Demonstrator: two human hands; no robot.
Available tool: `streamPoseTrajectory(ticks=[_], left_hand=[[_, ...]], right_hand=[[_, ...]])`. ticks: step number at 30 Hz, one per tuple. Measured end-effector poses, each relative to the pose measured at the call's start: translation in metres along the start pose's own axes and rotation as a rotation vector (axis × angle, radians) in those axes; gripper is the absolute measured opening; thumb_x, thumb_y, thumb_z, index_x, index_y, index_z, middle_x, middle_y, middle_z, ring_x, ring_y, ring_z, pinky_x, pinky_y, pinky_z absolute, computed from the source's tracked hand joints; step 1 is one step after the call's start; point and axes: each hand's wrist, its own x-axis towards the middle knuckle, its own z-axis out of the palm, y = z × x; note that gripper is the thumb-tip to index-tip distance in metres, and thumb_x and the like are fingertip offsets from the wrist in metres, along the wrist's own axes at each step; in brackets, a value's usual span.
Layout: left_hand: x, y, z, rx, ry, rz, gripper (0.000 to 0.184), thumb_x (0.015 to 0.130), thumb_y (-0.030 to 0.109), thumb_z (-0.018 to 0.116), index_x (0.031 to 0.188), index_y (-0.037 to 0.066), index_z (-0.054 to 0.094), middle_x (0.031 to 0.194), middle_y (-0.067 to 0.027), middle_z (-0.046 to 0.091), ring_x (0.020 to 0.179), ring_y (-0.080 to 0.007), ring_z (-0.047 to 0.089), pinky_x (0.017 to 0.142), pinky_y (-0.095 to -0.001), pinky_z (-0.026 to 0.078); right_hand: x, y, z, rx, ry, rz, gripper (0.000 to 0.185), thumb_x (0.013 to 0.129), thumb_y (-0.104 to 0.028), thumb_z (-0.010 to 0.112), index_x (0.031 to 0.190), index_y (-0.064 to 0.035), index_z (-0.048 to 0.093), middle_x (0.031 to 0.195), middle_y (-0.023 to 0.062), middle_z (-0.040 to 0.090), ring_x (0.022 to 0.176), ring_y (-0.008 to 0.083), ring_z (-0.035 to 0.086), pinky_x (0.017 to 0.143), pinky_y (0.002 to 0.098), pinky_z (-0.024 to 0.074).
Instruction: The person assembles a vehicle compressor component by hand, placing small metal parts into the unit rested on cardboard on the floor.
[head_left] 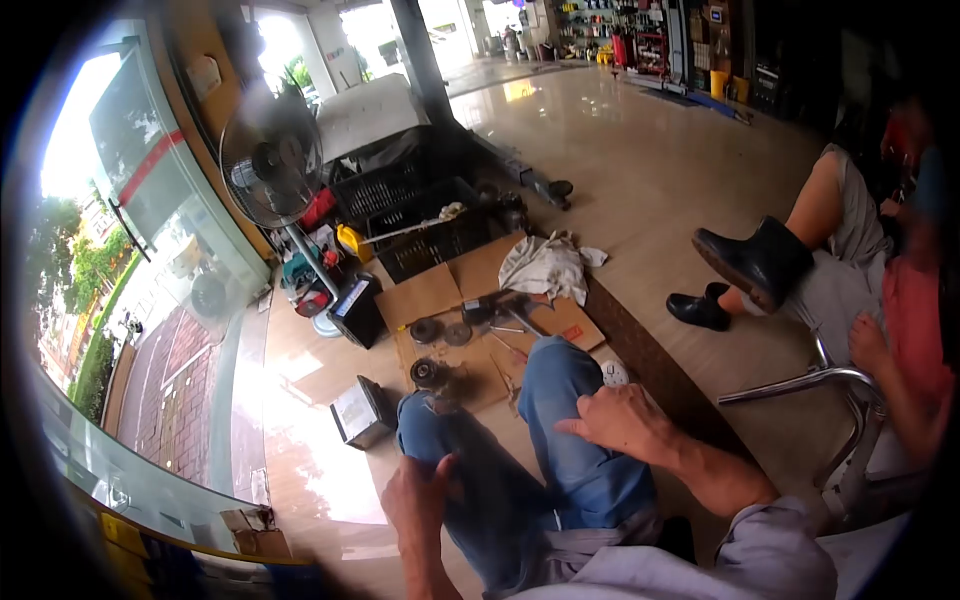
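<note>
My left hand (416, 503) rests by my left knee, its thumb held away from the fingers and nothing seen in it. Over my right thigh lies my right hand (625, 422), thumb stuck out to the left, fingers loosely bent, holding nothing visible. Beyond my knees, a flattened cardboard sheet (490, 378) lies on the floor. On it are a ring-shaped dark metal part (429, 374), two round discs, one of them a dark disc (427, 330), a dark cylindrical part (477, 311) and a hammer-like tool (526, 318). A crumpled white rag (548, 267) covers the sheet's far edge.
At left stand a box-shaped battery (362, 412), a black battery (357, 310) and a pedestal fan (268, 168). Black crates (425, 230) sit behind the cardboard. On the right, a seated person wears black boots (757, 262) beside a chrome chair arm (800, 384). A glass door (135, 150) borders the left.
</note>
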Motion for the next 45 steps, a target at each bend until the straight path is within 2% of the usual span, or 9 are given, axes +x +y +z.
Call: streamPoseTrajectory(ticks=[7, 10, 13, 20, 32, 36, 39, 43, 45], left_hand=[[-0.012, -0.018, 0.017, -0.166, 0.030, 0.324, 0.038, 0.090, 0.034, 0.060, 0.067, 0.005, 0.051, 0.067, -0.0204, 0.061, 0.065, -0.0424, 0.060, 0.058, -0.0509, 0.046], [-0.020, -0.023, 0.015, -0.117, 0.020, 0.269, 0.036, 0.090, 0.036, 0.061, 0.073, 0.004, 0.054, 0.074, -0.0216, 0.064, 0.070, -0.0422, 0.062, 0.062, -0.0508, 0.047], [-0.020, -0.023, 0.002, -0.125, 0.085, 0.238, 0.037, 0.089, 0.038, 0.061, 0.082, 0.002, 0.055, 0.081, -0.0230, 0.066, 0.077, -0.0426, 0.064, 0.067, -0.0509, 0.049], [-0.026, -0.015, -0.003, -0.047, -0.070, 0.170, 0.036, 0.093, 0.037, 0.054, 0.085, 0.002, 0.058, 0.080, -0.0235, 0.066, 0.081, -0.0423, 0.064, 0.071, -0.0509, 0.049], [-0.031, -0.015, -0.016, -0.422, -0.299, 0.428, 0.039, 0.095, 0.033, 0.052, 0.078, -0.001, 0.058, 0.080, -0.0265, 0.063, 0.080, -0.0435, 0.062, 0.069, -0.0487, 0.047], [-0.046, -0.016, -0.014, -0.431, -0.320, 0.496, 0.030, 0.093, 0.027, 0.053, 0.078, 0.002, 0.058, 0.076, -0.0231, 0.062, 0.077, -0.0409, 0.062, 0.067, -0.0482, 0.047], [-0.054, -0.036, -0.002, -0.376, -0.179, 0.776, 0.027, 0.089, 0.019, 0.060, 0.072, -0.001, 0.055, 0.062, -0.0205, 0.056, 0.061, -0.0385, 0.060, 0.054, -0.0441, 0.044], [-0.078, -0.071, 0.002, -0.225, -0.235, 0.831, 0.020, 0.086, 0.019, 0.062, 0.074, 0.004, 0.056, 0.065, -0.0163, 0.060, 0.063, -0.0375, 0.061, 0.057, -0.0465, 0.047], [-0.101, -0.094, 0.005, -0.165, -0.296, 0.822, 0.018, 0.084, 0.018, 0.064, 0.075, 0.005, 0.057, 0.065, -0.0145, 0.061, 0.063, -0.0358, 0.062, 0.055, -0.0453, 0.047]], right_hand=[[-0.002, -0.005, 0.002, -0.101, -0.050, -0.157, 0.040, 0.093, -0.039, 0.052, 0.080, -0.0055, 0.069, 0.076, 0.0202, 0.067, 0.076, 0.0394, 0.067, 0.070, 0.0472, 0.0542], [-0.002, 0.012, 0.016, -0.074, 0.022, -0.302, 0.038, 0.093, -0.036, 0.052, 0.081, -0.0052, 0.070, 0.080, 0.0189, 0.068, 0.078, 0.0389, 0.067, 0.071, 0.0471, 0.0538], [-0.013, 0.010, 0.002, 0.165, -0.042, -0.198, 0.037, 0.092, -0.033, 0.051, 0.081, -0.0038, 0.069, 0.082, 0.0189, 0.068, 0.080, 0.0385, 0.066, 0.073, 0.0479, 0.0530], [-0.037, -0.016, -0.018, -0.081, -0.042, 0.136, 0.045, 0.090, -0.044, 0.055, 0.089, -0.0015, 0.071, 0.089, 0.0237, 0.068, 0.089, 0.0405, 0.066, 0.080, 0.0488, 0.0525], [-0.049, 0.030, 0.014, -0.085, 0.065, -0.215, 0.040, 0.091, -0.038, 0.054, 0.082, -0.0009, 0.068, 0.085, 0.0200, 0.067, 0.083, 0.0389, 0.065, 0.077, 0.0469, 0.0509], [-0.070, 0.030, -0.001, 0.245, -0.042, -0.026, 0.035, 0.087, -0.033, 0.052, 0.076, -0.0023, 0.066, 0.085, 0.0196, 0.066, 0.082, 0.0409, 0.063, 0.076, 0.0471, 0.0503], [-0.087, 0.034, 0.018, 0.262, -0.014, -0.105, 0.034, 0.085, -0.029, 0.057, 0.068, 0.0007, 0.059, 0.072, 0.0231, 0.060, 0.073, 0.0408, 0.061, 0.065, 0.0451, 0.0467], [-0.131, 0.025, 0.022, 0.243, -0.087, -0.147, 0.032, 0.084, -0.026, 0.056, 0.065, -0.0012, 0.057, 0.069, 0.0212, 0.060, 0.070, 0.0415, 0.060, 0.064, 0.0464, 0.0468], [-0.154, 0.024, 0.010, 0.214, -0.183, 0.004, 0.032, 0.085, -0.028, 0.055, 0.067, -0.0018, 0.059, 0.074, 0.0203, 0.063, 0.074, 0.0403, 0.062, 0.069, 0.0451, 0.0486]])
